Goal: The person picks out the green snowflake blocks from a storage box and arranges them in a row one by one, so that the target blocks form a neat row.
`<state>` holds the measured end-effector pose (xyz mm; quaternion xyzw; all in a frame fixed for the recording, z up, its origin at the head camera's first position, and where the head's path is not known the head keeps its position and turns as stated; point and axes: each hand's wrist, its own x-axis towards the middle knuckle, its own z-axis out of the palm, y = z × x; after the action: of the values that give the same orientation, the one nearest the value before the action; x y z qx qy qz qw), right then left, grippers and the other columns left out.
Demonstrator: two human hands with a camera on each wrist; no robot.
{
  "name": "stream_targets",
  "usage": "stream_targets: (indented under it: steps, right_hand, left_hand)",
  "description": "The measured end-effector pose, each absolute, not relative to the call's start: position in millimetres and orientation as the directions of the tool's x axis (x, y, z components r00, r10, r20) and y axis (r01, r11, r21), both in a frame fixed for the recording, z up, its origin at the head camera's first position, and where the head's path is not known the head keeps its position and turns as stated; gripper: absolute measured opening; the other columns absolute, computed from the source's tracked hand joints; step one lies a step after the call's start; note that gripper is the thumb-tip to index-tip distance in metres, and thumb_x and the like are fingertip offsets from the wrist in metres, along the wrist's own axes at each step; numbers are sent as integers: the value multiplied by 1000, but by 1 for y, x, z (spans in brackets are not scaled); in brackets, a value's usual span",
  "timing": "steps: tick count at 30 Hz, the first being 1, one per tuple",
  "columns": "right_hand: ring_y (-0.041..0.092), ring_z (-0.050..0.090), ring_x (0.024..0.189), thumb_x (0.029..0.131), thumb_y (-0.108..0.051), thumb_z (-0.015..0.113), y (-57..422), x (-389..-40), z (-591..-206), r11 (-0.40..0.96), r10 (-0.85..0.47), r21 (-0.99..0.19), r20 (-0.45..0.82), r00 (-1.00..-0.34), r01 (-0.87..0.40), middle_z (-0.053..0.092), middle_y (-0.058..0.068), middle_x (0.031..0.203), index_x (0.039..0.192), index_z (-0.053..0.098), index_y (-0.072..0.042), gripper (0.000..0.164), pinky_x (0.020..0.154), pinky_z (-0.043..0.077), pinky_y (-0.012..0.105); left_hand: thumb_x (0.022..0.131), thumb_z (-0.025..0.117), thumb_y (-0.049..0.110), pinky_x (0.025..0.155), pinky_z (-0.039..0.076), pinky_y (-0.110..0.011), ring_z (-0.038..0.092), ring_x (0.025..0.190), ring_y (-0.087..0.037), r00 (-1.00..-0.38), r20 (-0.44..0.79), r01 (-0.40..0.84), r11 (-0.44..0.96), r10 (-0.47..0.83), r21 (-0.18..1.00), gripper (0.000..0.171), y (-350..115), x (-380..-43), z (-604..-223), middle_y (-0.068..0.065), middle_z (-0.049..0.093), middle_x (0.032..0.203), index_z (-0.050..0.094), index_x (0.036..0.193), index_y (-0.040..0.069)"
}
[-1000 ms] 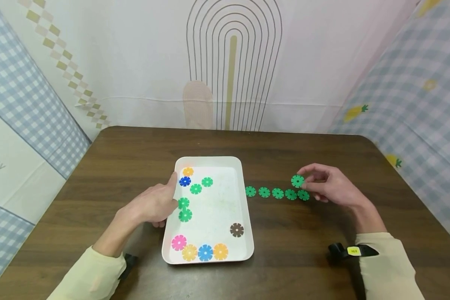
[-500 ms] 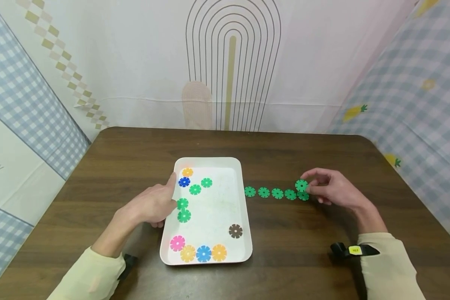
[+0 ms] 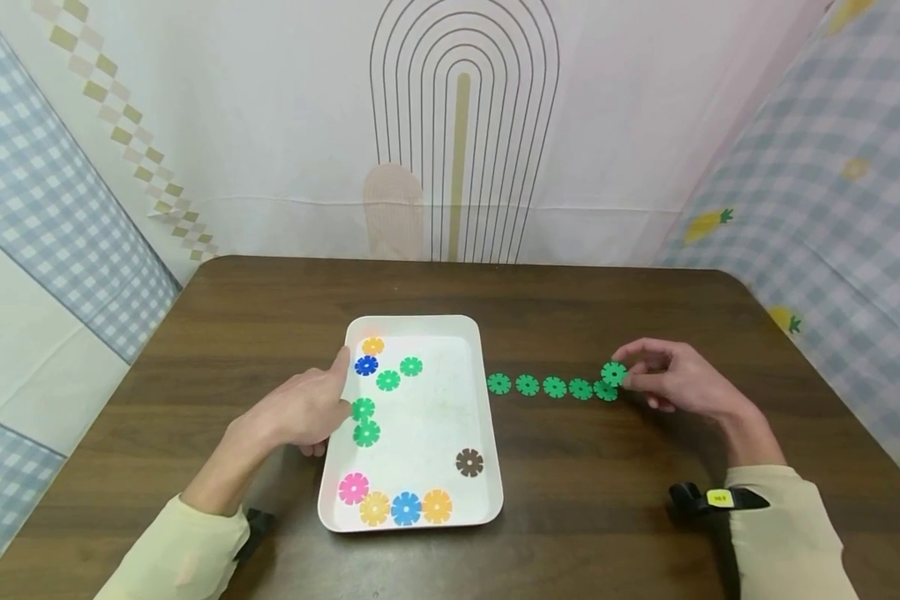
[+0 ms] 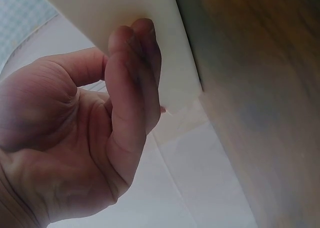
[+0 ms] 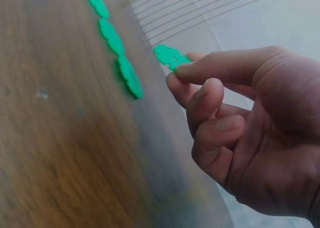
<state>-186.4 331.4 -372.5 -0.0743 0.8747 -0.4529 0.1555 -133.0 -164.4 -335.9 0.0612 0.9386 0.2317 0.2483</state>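
My right hand [image 3: 682, 379] pinches a green notched disc [image 3: 613, 373] between thumb and fingertips. In the right wrist view the pinched disc [image 5: 169, 55] is tilted and apart from the row on the table. A line of several green discs [image 3: 527, 385] runs from the tray's right side to below my right fingertips; the held one overlaps the end disc in the head view. My left hand [image 3: 296, 410] grips the left edge of a white tray [image 3: 438, 408]. Seen from the left wrist, its fingers [image 4: 131, 80] curl beneath the tray [image 4: 125, 5].
Inside the tray lie several green discs [image 3: 388, 380], a blue disc [image 3: 366, 365], an orange one [image 3: 372, 345], and a brown one [image 3: 469, 462]. Pink [image 3: 354, 488], yellow, light blue and orange discs line its near end. Everything rests on a dark wooden table [image 3: 585, 308].
My right hand has moved right and slightly nearer with the green disc, toward the end of the line. The left hand keeps its grip on the tray, which appears shifted slightly left.
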Motion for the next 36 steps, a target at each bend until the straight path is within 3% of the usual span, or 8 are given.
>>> stream_targets:
  steps: [22, 36]
  right_hand:
    - [15, 56, 58, 98, -8, 68, 357, -186, -381, 635, -287, -772, -253, -924, 14, 65, 9, 79, 134, 61, 2, 38, 49, 47, 33]
    - [17, 57, 60, 98, -7, 67, 356, -186, -381, 650, -286, -760, -267, -920, 19, 65, 11, 80, 134, 62, 4, 38, 53, 51, 34]
  left_hand:
    - [105, 57, 14, 57, 53, -35, 61, 57, -23, -869, -445, -15, 887, 217, 462, 89, -165, -133, -336, -12, 59, 88, -5, 167, -2]
    - [105, 56, 14, 57, 52, -35, 60, 57, -23, -866, -450, -15, 887, 220, 462, 89, -165, -134, -335, -12, 58, 89, -6, 167, -2]
